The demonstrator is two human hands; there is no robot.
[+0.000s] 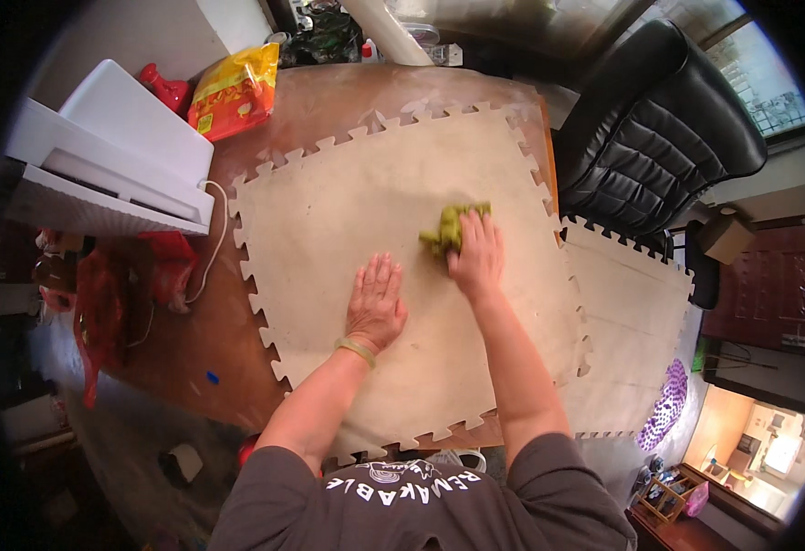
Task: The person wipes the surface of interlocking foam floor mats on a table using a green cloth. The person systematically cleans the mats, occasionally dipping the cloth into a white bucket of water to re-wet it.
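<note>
A beige foam mat (329, 211) with jigsaw-cut edges lies flat on a brown wooden table. My left hand (377, 301) rests palm down on it with the fingers stretched out, a pale bangle round the wrist. Farther off and to the right, my right hand (478, 253) is closed over a crumpled olive-green cloth (451, 228), which touches the mat. Part of the cloth is hidden under my fingers and palm. Faint dark smudges show on the mat's surface beyond the cloth.
A second jigsaw-edged mat (627, 321) lies to the right, beside a black padded chair (664, 119). At the left stand a white appliance (127, 156) with a cord and a yellow-red packet (237, 92). The brown table (191, 340) shows around the first mat.
</note>
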